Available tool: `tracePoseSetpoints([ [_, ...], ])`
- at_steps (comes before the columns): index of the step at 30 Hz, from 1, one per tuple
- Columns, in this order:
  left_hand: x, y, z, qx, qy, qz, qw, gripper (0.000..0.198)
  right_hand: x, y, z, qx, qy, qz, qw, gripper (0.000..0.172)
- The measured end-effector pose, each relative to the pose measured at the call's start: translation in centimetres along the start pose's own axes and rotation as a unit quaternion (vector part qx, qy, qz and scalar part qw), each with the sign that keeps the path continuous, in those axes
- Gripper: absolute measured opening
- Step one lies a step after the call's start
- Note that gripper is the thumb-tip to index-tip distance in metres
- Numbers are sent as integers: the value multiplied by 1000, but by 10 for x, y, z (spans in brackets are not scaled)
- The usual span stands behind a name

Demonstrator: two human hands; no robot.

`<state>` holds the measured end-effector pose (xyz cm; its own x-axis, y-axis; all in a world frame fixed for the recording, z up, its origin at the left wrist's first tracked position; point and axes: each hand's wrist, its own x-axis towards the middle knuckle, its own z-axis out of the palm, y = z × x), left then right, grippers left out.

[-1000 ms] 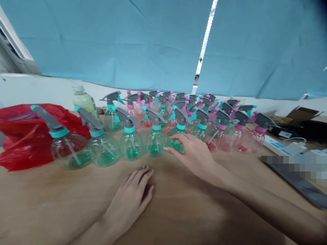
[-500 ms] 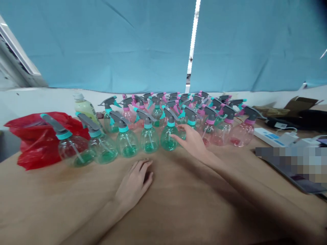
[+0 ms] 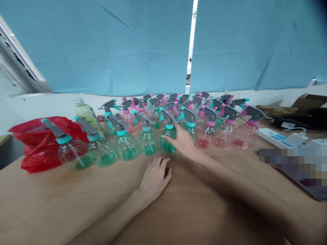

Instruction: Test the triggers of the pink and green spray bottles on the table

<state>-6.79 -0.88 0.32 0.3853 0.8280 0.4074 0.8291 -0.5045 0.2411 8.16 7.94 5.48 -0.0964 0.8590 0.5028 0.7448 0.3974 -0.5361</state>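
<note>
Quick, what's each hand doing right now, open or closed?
Left hand: open, loosely curled on the brown table, holding nothing.
Right hand: open, fingers against a teal-collared spray bottle, apparently not gripping it.

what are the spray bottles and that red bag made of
The spray bottles look like clear, glossy plastic, since the dip tubes show through; the grey triggers look matte plastic. The red bag seems thin plastic film, going by its shiny creases.

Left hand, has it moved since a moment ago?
Yes: the left hand has shifted right and forward, judged against the front row, and its fingertips now sit just below the fifth green-tinted spray bottle from the left.
</note>
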Motion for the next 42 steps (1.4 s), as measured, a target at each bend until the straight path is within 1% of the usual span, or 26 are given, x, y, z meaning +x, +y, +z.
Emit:
tracePoseSetpoints([
  [5,6,-1,1,-19,49,-41,998,11,-4,1,-7,-22,-9,-19,1000,64],
  [8,4,-2,-2,-33,81,-59,994,14,-13,4,-16,-31,-18,-31,999,62],
  [10,3,-1,-3,-41,99,-61,992,25,-23,4,-24,-34,-20,-39,998,59],
  [12,2,0,-3,-55,112,-62,990,43,-36,4,-33,-32,-28,-54,998,56],
  [14,2,2,-3,-77,115,-58,989,59,-49,1,-44,-16,-56,-82,995,57],
  [16,1,4,-3,-106,100,-41,989,69,-61,-3,-54,3,-72,-92,993,55],
  [20,-2,9,-3,-151,51,11,987,77,-71,-11,-71,18,-115,-96,989,53],
  [22,-4,12,-2,-162,43,27,985,78,-70,-14,-76,18,-114,-82,990,52],
  [23,-5,13,-2,-166,45,31,985,78,-69,-15,-78,16,-103,-76,992,52],
  [25,-6,14,-1,-171,44,27,984,77,-64,-17,-78,18,-76,-67,995,51],
  [27,-7,14,-1,-176,31,12,984,76,-59,-18,-75,69,-81,-69,992,48],
  [29,-6,15,-2,-181,10,2,983,74,-55,-19,-69,162,-120,-71,977,46],
  [31,-5,16,-4,-189,1,2,982,72,-52,-20,-64,251,-155,-65,953,47],
  [34,-3,17,-6,-202,-9,5,979,75,-49,-21,-57,323,-158,-58,931,39],
  [38,-3,19,-7,-205,-21,0,979,75,-46,-20,-54,368,-141,-61,917,30],
  [40,-3,19,-8,-198,-23,5,980,76,-45,-18,-55,373,-137,-69,915,27],
  [42,-2,19,-8,-181,-39,14,983,78,-43,-15,-57,371,-138,-77,915,23],
])
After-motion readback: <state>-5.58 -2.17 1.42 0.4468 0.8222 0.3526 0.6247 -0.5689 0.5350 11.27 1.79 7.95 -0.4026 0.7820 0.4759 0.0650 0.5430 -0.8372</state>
